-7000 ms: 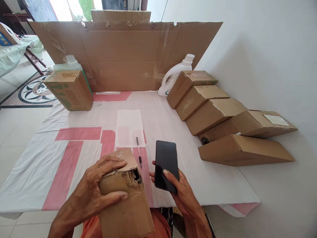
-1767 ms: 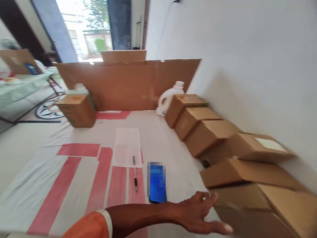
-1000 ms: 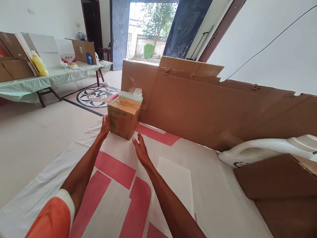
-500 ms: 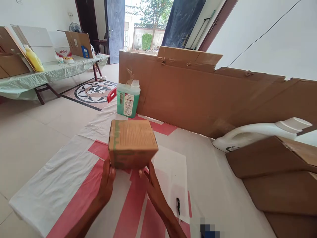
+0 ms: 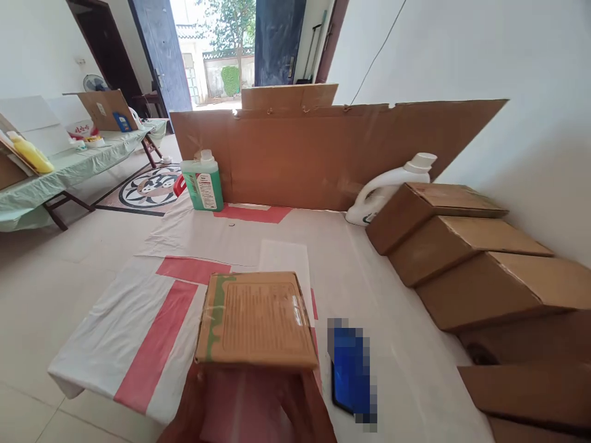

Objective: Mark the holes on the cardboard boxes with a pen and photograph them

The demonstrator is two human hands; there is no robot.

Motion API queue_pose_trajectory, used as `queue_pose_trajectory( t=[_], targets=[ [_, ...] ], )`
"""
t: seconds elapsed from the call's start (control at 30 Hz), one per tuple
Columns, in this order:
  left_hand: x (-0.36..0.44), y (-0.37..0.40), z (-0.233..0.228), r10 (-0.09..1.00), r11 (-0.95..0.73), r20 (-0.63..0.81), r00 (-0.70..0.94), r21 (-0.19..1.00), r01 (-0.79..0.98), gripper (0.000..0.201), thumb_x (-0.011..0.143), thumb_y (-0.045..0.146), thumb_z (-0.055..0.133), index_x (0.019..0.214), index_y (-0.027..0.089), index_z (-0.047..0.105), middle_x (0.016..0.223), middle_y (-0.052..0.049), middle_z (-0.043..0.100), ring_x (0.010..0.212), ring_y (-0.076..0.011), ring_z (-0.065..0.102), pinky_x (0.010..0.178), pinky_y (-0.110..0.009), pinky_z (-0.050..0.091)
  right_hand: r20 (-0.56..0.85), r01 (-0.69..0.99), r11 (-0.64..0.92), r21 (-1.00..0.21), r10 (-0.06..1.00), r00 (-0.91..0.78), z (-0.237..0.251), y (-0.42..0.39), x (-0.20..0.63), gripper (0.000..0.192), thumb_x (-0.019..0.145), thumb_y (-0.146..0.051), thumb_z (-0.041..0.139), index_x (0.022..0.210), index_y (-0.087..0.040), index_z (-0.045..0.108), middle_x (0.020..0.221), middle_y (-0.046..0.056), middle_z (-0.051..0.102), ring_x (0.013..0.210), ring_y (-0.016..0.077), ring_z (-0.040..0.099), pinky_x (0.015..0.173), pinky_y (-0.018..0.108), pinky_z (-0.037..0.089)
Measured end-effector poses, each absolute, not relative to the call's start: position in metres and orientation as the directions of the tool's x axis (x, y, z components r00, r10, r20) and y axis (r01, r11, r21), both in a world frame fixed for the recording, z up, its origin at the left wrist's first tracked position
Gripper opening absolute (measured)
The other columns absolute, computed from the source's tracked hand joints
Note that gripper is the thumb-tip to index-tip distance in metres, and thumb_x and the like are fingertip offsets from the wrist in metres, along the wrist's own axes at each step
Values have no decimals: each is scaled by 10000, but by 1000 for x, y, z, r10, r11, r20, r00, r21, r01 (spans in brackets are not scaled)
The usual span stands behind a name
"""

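Observation:
A closed cardboard box [image 5: 259, 320], with a green band and printed lines on its top, is held between my two hands close to me. My left hand [image 5: 190, 391] grips it low at the near left corner. At the near right side, my right hand [image 5: 307, 394] supports it from below. The box hides most of my fingers on both hands. Beyond the box, a white sheet [image 5: 284, 255] lies on the red-and-white tablecloth [image 5: 152, 344]. A partly pixelated phone [image 5: 348, 375] rests right of my right hand.
A jug of green liquid [image 5: 203, 184] stands at the far left, before an upright cardboard panel [image 5: 286, 154]. A white jug [image 5: 369, 191] leans at the far right. Several cardboard boxes [image 5: 462, 277] line the right side. Another table [image 5: 96, 157] with bottles stands at left.
The box has come nearer to me, still between both hands, and its top shows more. My view has shifted right, showing more boxes and the phone. The pen is out of sight.

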State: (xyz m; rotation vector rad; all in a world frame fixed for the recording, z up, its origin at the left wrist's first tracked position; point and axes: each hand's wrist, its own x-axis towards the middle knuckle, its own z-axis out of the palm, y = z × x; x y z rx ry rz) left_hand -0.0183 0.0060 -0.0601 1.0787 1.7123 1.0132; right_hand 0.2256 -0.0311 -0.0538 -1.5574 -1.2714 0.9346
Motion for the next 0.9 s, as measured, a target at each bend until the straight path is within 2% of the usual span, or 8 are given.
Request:
queue_pose_trajectory(
  t=[0.1, 0.2, 0.27, 0.37, 0.5, 0.63, 0.77, 0.9],
  targets=[
    [-18, 15, -48, 970, 217, -173, -173, 934, 284, 1042, 790, 996, 313, 1350, 213, 713, 1309, -197, 710, 1414, -462, 515, 1241, -654, 337, -26, 268, -86, -960, 976, 218, -43, -16, 220, 675, 1023, -604, 507, 1633, -334, 404, 1549, 73, 593, 1492, 309, 494, 1162, 462, 515],
    [-20, 16, -22, 998, -60, 66, -5, 933, 355, 903, 889, 911, 261, 1444, 313, 648, 1422, -142, 638, 1359, -410, 550, 1125, -600, 486, -16, 232, -72, -970, 971, 239, -21, -6, 226, 532, 1045, -570, 496, 1499, -305, 578, 1404, 107, 675, 1309, 310, 636, 1008, 421, 603],
    [-20, 15, -1, 978, -205, 203, 49, 891, 406, 881, 893, 906, 258, 1495, 359, 599, 1468, -126, 591, 1350, -411, 539, 1041, -586, 538, 44, 252, -25, -967, 964, 263, -2, -2, 235, 470, 1049, -550, 504, 1434, -313, 633, 1351, 106, 677, 1237, 309, 654, 992, 431, 597],
    [-15, 17, 22, 942, -325, 325, 81, 824, 464, 872, 917, 878, 280, 1554, 342, 539, 1480, -142, 552, 1399, -426, 482, 1071, -600, 510, 154, 306, 68, -950, 952, 265, 21, 4, 246, 442, 1057, -536, 498, 1408, -321, 657, 1336, 106, 648, 1236, 312, 628, 1037, 456, 561],
    [-8, 21, 28, 951, -301, 298, 87, 820, 487, 793, 970, 799, 336, 1544, 295, 549, 1455, -159, 534, 1373, -407, 518, 1063, -570, 527, 146, 300, 77, -951, 966, 215, 32, 15, 247, 457, 1052, -538, 509, 1426, -316, 649, 1349, 106, 618, 1225, 302, 634, 1008, 432, 581],
    [-10, 18, 18, 972, -226, 229, 55, 841, 491, 662, 1006, 718, 382, 1484, 313, 596, 1445, -138, 550, 1355, -378, 547, 1066, -542, 539, 122, 282, 53, -958, 965, 233, 26, 18, 238, 484, 1031, -539, 552, 1449, -307, 630, 1353, 103, 603, 1235, 296, 630, 1047, 441, 569],
    [-12, 12, 7, 984, -155, 176, -7, 885, 439, 633, 1029, 673, 391, 1526, 307, 531, 1493, -139, 540, 1395, -361, 531, 1122, -556, 499, 37, 214, -5, -977, 981, 191, 7, 11, 230, 560, 996, -549, 611, 1511, -334, 572, 1489, 101, 540, 1349, 309, 589, 1074, 443, 566],
    [-9, 6, -1, 996, -81, 85, 2, 934, 349, 671, 1027, 663, 419, 1612, 333, 416, 1590, -128, 489, 1453, -350, 504, 1180, -542, 459, -77, 124, -90, -988, 991, 108, -14, 5, 228, 712, 978, -555, 643, 1620, -355, 409, 1679, 71, 408, 1560, 301, 385, 1260, 518, 376]
  ],
)
